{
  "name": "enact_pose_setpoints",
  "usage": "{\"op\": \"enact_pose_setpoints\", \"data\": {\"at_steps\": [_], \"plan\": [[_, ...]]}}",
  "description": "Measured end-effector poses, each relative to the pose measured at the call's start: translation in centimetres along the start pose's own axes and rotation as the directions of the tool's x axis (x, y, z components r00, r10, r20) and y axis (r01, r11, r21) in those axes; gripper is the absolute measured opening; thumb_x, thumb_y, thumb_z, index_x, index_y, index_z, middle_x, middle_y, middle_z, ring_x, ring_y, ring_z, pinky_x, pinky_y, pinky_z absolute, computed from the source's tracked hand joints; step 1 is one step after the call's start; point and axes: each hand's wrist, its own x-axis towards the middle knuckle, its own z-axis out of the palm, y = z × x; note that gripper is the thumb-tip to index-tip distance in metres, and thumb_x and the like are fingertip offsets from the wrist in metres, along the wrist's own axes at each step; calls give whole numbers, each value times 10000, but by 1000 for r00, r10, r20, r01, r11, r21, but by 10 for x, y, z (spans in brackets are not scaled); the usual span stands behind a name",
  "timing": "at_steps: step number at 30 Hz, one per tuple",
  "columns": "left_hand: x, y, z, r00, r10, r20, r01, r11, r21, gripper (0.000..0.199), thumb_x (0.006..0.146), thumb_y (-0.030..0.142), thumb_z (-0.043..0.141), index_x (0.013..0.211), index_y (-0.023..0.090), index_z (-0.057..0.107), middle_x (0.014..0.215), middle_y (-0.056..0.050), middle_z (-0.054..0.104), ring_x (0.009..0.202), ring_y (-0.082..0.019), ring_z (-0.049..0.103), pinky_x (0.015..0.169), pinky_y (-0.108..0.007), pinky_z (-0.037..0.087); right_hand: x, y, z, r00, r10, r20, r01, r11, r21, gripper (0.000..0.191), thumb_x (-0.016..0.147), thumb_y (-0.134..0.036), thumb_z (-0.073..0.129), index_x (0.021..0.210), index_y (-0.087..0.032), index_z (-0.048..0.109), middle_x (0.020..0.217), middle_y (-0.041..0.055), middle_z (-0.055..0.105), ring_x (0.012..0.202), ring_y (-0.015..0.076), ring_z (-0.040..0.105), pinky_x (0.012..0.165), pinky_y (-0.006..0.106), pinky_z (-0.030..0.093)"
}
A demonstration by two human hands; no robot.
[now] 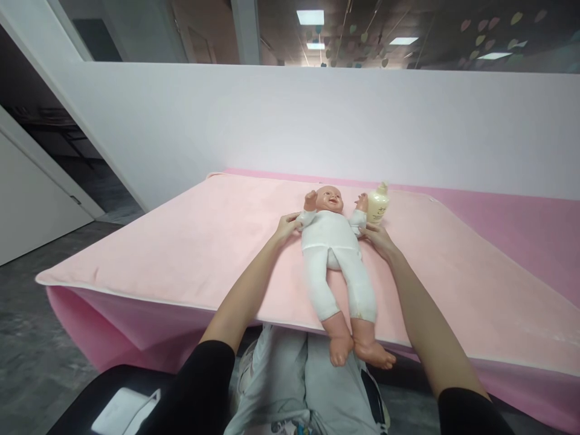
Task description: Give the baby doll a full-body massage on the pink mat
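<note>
Support at both arms of the doll (332, 232) wants to be light and even, no twisting; keep the torso flat, as the feet (372, 351) overhang the near edge. Doll lies face-up on the pink blanket (203, 241), between left hand (286, 226) and right hand (379, 238). Fingers (294, 217) touch a sleeve (306, 219) each side; can't tell if pinching or resting. Bottle (377, 205) stands just beyond right hand.

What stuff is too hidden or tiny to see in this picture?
All in the head view:
- Writing on the pump bottle: too small to read.
- Back of the baby doll: hidden by its own body, lying face up.
- Grip of the left hand and right hand: too small at the doll's sleeves to tell.
- Print on the grey trousers: cut off by the bottom edge.
</note>
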Motion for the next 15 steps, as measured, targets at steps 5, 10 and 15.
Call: {"op": "enact_pose_setpoints", "data": {"at_steps": [5,10,15], "plan": [[-2,0,-4,998,-53,-43,53,999,5,209,506,190,697,704,128,720,733,-61,691,710,-181,613,655,-298,459,-2,-2,0,1000,-10,-9,10,1000,12,368,536,-269,832,884,-179,753,946,61,742,866,218,682,848,381,553],[2,-3,-9,999,-29,-34,28,999,-31,156,491,202,729,624,139,679,909,-100,718,882,-222,650,861,-395,494,-1,0,-3,998,-45,-51,44,999,-13,325,496,-207,817,807,-193,724,975,54,731,939,240,673,858,388,556],[5,-7,-14,999,-9,-38,9,1000,-6,101,500,90,574,552,154,633,925,-87,718,995,-223,640,975,-422,461,2,6,-4,989,-56,-140,50,998,-39,116,493,-152,733,566,-194,654,955,67,730,960,226,666,885,359,538]]}}
